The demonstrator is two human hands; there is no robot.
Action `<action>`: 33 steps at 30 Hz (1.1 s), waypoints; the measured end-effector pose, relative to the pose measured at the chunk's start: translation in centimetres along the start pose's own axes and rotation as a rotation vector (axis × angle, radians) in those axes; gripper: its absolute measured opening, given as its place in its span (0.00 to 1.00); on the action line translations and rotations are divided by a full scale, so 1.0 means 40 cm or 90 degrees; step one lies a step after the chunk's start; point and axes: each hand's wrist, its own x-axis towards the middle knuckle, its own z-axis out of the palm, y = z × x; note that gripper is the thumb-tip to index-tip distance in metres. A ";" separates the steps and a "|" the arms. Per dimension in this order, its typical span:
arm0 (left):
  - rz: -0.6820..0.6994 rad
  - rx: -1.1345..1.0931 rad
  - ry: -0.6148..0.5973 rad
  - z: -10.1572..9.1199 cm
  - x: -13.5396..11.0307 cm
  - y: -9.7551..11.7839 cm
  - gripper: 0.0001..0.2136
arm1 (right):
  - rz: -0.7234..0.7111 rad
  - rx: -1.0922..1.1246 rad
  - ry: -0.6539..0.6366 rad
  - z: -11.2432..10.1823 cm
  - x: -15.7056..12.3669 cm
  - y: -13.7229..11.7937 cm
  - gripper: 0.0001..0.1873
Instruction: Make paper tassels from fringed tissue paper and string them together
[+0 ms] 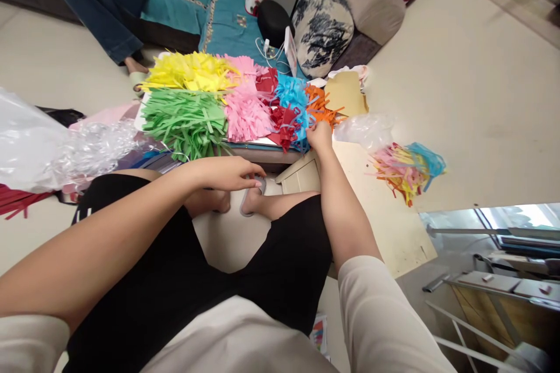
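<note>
The right hand (319,135) is curling into the orange paper strips (321,106) on the low table (262,154), grip hidden, beside finished colour-sorted piles, while the left hand (227,173) is resting flat and empty by the foot, and a mixed bundle (405,166) is waiting on the floor.

On my feed, the person I am watching wears a pale cream cloth top (236,338), with its short left sleeve (26,341) at the near left and its short right sleeve (389,315) at the near right. Both forearms are bare down to the left hand (227,173) and right hand (319,137). Loose black cloth shorts (175,280) cover the thighs. Farther off, a grey open slipper (250,201) is on one foot.
</note>
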 end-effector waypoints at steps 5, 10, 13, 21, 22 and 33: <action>-0.008 -0.005 -0.005 -0.001 -0.003 0.001 0.27 | 0.013 0.015 -0.040 0.000 -0.004 -0.002 0.23; -0.004 -0.010 -0.003 -0.005 -0.005 0.006 0.26 | -0.004 0.046 -0.052 -0.006 -0.008 0.001 0.15; 0.001 -0.013 -0.001 -0.006 -0.006 0.006 0.27 | -0.024 0.080 -0.078 -0.020 -0.010 0.019 0.02; 0.010 -0.006 0.008 0.001 -0.002 -0.004 0.26 | -0.097 0.063 -0.183 -0.042 -0.010 0.040 0.32; 0.010 -0.010 0.008 0.002 -0.001 -0.003 0.26 | -0.107 0.051 -0.185 -0.038 -0.010 0.034 0.32; -0.013 -0.019 -0.001 -0.001 -0.004 -0.004 0.26 | -0.155 0.040 -0.083 0.021 -0.018 -0.047 0.19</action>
